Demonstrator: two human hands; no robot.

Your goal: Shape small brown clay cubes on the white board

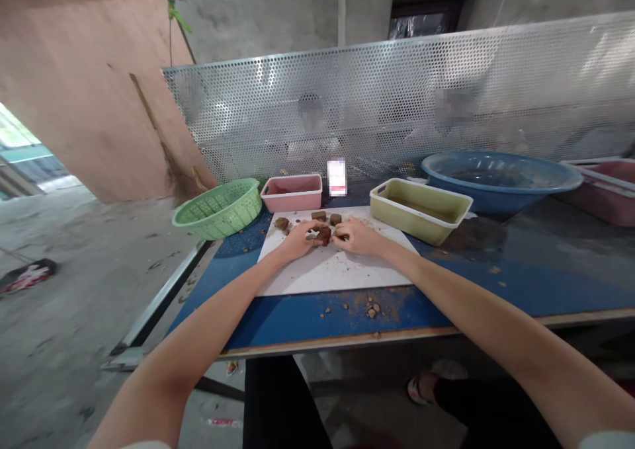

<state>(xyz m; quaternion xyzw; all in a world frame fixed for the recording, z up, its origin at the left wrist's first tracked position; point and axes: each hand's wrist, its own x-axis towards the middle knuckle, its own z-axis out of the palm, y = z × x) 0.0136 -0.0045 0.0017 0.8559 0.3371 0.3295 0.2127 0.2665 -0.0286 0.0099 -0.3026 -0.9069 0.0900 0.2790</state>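
On a white board (332,270) lying on the blue table (496,277), my left hand (297,237) and my right hand (358,236) meet around a brown lump (324,235). Both hands have their fingers curled against it, one from each side. Just behind the hands lie three more brown pieces: a rounded one (282,223) to the left and two blocky ones (318,216) (336,219) in the middle. Brown crumbs (372,309) are scattered on the table near its front edge.
A green basket (218,209) stands at the table's left end, a pink tray (292,193) and a small white carton (337,176) behind the board. A yellow-green tub (421,209), a blue basin (501,178) and a pink bin (608,188) fill the right. A perforated metal screen (397,98) backs the table.
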